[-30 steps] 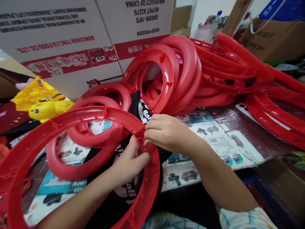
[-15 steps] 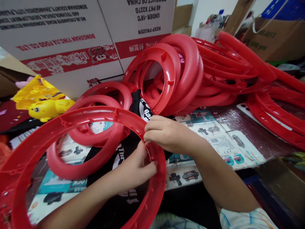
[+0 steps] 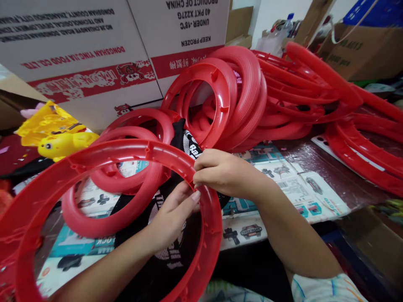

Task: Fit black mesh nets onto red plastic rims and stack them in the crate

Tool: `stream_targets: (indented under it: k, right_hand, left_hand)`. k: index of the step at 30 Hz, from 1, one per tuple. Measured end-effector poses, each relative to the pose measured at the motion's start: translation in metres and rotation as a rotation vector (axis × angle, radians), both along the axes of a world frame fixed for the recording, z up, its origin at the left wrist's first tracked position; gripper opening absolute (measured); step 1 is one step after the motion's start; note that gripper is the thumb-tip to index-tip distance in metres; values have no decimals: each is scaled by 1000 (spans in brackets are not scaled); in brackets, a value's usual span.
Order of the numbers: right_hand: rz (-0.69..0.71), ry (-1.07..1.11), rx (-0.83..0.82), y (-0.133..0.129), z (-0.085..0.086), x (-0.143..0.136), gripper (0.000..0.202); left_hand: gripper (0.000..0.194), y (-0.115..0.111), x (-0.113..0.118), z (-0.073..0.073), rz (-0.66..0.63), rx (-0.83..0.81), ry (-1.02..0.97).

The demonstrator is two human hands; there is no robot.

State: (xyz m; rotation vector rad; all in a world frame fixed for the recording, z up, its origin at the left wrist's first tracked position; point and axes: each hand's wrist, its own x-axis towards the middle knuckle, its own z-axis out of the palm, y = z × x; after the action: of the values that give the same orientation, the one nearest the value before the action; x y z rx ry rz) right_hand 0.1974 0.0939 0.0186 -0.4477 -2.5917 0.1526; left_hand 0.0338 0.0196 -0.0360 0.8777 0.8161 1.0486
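Note:
A large red plastic ring (image 3: 91,159), its hollow ribbed side up, fills the lower left. My left hand (image 3: 176,212) reaches through the ring's opening, fingers closed at its inner edge. On the outer side, my right hand (image 3: 220,172) has its fingers pinched on the ring's upper right rim. The two sets of fingertips nearly meet there; any small part between them is hidden. Beneath the ring lie black cloth with white print (image 3: 157,205) and smaller red rings (image 3: 103,226).
Red rings (image 3: 242,63) are piled at the centre back and right. A white carton (image 3: 94,42) stands behind. A yellow toy (image 3: 67,144) sits at left. Printed card sheets (image 3: 289,184) cover part of the dark table (image 3: 355,188).
My left hand has shifted up towards my right fingertips, and its thumb has moved from the ring's inner wall to the pinch point. The ring has moved slightly right.

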Motion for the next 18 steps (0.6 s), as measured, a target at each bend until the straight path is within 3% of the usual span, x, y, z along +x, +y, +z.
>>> stream_targets:
  k: [7, 12, 18]
  right_hand:
    - [-1, -37, 56, -2, 0, -3, 20]
    - [-80, -69, 152, -4, 0, -5, 25]
    - [-74, -73, 172, -7, 3, -4, 24]
  left_hand:
    - [40, 2, 6, 0, 93, 2, 76]
    - [30, 4, 4, 4, 75, 80, 193]
    - [39, 6, 4, 5, 17, 96, 349]
